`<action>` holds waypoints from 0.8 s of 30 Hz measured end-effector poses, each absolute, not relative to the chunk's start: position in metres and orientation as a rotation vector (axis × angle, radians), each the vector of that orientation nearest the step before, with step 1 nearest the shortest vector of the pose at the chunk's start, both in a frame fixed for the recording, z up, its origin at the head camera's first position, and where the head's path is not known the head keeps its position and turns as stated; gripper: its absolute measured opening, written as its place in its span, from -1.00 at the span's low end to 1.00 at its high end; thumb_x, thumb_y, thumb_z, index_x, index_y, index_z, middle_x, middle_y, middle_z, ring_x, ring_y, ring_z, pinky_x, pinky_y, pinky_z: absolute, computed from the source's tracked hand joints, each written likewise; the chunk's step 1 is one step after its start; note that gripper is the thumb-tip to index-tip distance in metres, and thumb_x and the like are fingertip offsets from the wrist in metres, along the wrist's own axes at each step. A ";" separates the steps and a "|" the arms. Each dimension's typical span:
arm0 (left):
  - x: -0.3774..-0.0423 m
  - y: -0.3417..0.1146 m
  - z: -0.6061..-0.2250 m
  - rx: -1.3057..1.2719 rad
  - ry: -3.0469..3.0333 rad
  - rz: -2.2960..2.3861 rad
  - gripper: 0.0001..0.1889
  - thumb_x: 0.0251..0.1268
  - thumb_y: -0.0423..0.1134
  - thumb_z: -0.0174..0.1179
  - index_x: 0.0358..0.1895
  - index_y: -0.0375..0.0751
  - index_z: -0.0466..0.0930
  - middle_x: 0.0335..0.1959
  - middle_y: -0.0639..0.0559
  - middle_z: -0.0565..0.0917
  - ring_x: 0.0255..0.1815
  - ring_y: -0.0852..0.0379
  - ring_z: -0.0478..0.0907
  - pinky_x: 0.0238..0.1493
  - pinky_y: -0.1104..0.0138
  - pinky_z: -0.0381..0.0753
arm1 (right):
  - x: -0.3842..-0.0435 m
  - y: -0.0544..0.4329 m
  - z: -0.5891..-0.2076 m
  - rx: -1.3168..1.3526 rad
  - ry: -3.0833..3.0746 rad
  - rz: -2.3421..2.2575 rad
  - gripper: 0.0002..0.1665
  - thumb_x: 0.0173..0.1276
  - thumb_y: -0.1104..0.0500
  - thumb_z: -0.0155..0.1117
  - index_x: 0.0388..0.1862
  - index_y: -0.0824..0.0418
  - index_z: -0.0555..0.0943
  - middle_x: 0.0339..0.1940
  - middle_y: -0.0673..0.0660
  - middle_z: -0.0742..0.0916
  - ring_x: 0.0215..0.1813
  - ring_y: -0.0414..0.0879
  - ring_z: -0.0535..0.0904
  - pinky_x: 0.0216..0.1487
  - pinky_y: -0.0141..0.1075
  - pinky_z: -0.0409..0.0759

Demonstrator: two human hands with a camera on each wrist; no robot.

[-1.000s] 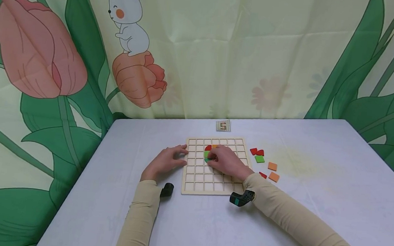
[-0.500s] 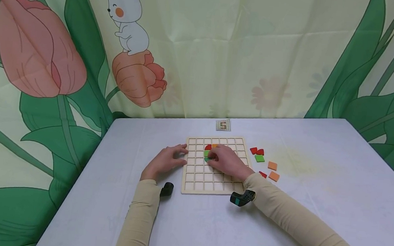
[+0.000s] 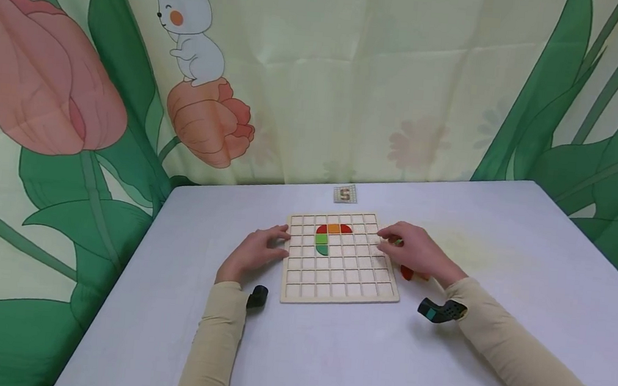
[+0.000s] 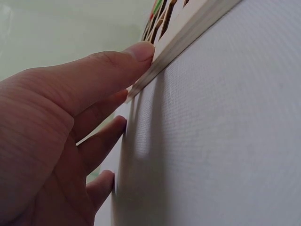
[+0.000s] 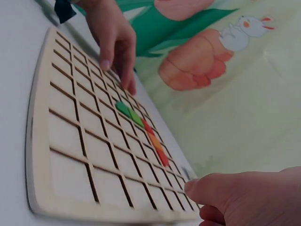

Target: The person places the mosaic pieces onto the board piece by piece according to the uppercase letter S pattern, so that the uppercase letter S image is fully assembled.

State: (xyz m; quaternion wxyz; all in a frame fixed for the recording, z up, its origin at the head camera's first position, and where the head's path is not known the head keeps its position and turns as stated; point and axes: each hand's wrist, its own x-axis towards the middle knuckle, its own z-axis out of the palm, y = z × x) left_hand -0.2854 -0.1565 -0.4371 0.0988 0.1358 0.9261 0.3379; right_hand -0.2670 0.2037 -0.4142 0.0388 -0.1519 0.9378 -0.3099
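Note:
A square wooden grid board [image 3: 356,286] lies on the white table. Set in its cells are a red piece [image 3: 322,229], an orange square [image 3: 333,229], another red piece [image 3: 346,229], a light green square [image 3: 321,239] and a dark green rounded piece [image 3: 322,250]. My left hand [image 3: 253,252] rests at the board's left edge, its thumb [image 4: 141,51] touching the rim and the fingers spread apart. My right hand [image 3: 420,250] is over the board's right edge, thumb and index fingertips apart. Loose pieces lie partly hidden under it, a red one [image 3: 406,273] showing below the palm.
A small card [image 3: 345,194] with a brown figure on a grid lies behind the board. Behind the table hangs a curtain [image 3: 317,95] printed with tulips and a rabbit. Each wrist carries a dark camera, such as the right one [image 3: 439,311].
My right hand has moved right, off the coloured pieces to the board's right edge, uncovering a red piece at the row's right end. The left hand stays at the board. The head view has shifted slightly.

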 end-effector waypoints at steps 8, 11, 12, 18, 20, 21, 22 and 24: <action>-0.285 -0.158 -0.438 0.388 2.730 1.031 -0.56 0.23 -0.13 0.35 0.19 -0.05 0.59 0.46 0.18 0.32 0.54 -0.01 0.08 0.51 0.00 0.02 | -0.260 0.277 -0.413 -0.278 2.900 -0.863 -0.49 0.40 0.11 0.24 0.22 0.38 0.53 0.05 0.29 0.62 0.05 0.16 0.51 0.04 0.02 0.61; -0.285 -0.157 -0.439 0.395 2.731 1.027 -0.55 0.24 -0.13 0.35 0.20 -0.06 0.59 0.46 0.17 0.32 0.54 -0.01 0.08 0.51 0.00 0.01 | -0.258 0.294 -0.416 -0.258 2.894 -0.834 -0.45 0.37 0.11 0.27 0.21 0.44 0.51 0.05 0.33 0.63 0.04 0.18 0.50 0.08 0.10 0.56; -0.285 -0.158 -0.439 0.393 2.732 1.025 -0.55 0.24 -0.13 0.35 0.20 -0.06 0.59 0.46 0.17 0.32 0.54 -0.01 0.08 0.52 0.00 0.00 | -0.257 0.297 -0.417 -0.252 2.890 -0.828 -0.44 0.37 0.11 0.28 0.21 0.45 0.51 0.05 0.34 0.63 0.03 0.17 0.50 0.09 0.11 0.55; -0.286 -0.158 -0.439 0.389 2.731 1.024 -0.54 0.24 -0.14 0.35 0.21 -0.08 0.58 0.46 0.16 0.32 0.54 -0.01 0.08 0.52 -0.01 -0.03 | -0.254 0.304 -0.422 -0.244 2.873 -0.840 -0.38 0.35 0.09 0.31 0.25 0.45 0.48 0.11 0.37 0.60 0.08 0.19 0.48 0.14 0.14 0.51; -0.286 -0.158 -0.438 0.388 2.729 1.024 -0.54 0.24 -0.14 0.35 0.22 -0.08 0.58 0.46 0.16 0.32 0.54 0.00 0.08 0.52 0.00 -0.02 | -0.253 0.301 -0.424 -0.281 2.876 -0.844 -0.37 0.34 0.07 0.33 0.25 0.45 0.48 0.11 0.37 0.60 0.09 0.20 0.48 0.14 0.14 0.52; -0.286 -0.158 -0.438 0.388 2.729 1.024 -0.54 0.24 -0.15 0.35 0.22 -0.08 0.58 0.46 0.16 0.32 0.54 0.00 0.08 0.52 0.01 -0.01 | -0.253 0.299 -0.424 -0.300 2.878 -0.844 -0.37 0.33 0.07 0.34 0.24 0.44 0.50 0.10 0.36 0.60 0.09 0.20 0.48 0.13 0.13 0.52; -0.286 -0.157 -0.438 0.388 2.729 1.024 -0.54 0.24 -0.15 0.35 0.22 -0.08 0.58 0.46 0.17 0.32 0.54 0.01 0.08 0.52 0.02 0.00 | -0.252 0.296 -0.425 -0.323 2.881 -0.843 -0.39 0.33 0.07 0.34 0.23 0.43 0.51 0.09 0.35 0.60 0.08 0.19 0.49 0.12 0.11 0.54; -0.286 -0.157 -0.438 0.396 2.726 1.026 -0.54 0.24 -0.16 0.35 0.22 -0.08 0.58 0.46 0.16 0.32 0.54 0.02 0.08 0.52 0.04 0.02 | -0.251 0.292 -0.426 -0.359 2.884 -0.846 -0.42 0.32 0.07 0.35 0.20 0.41 0.54 0.07 0.32 0.62 0.07 0.17 0.50 0.09 0.08 0.56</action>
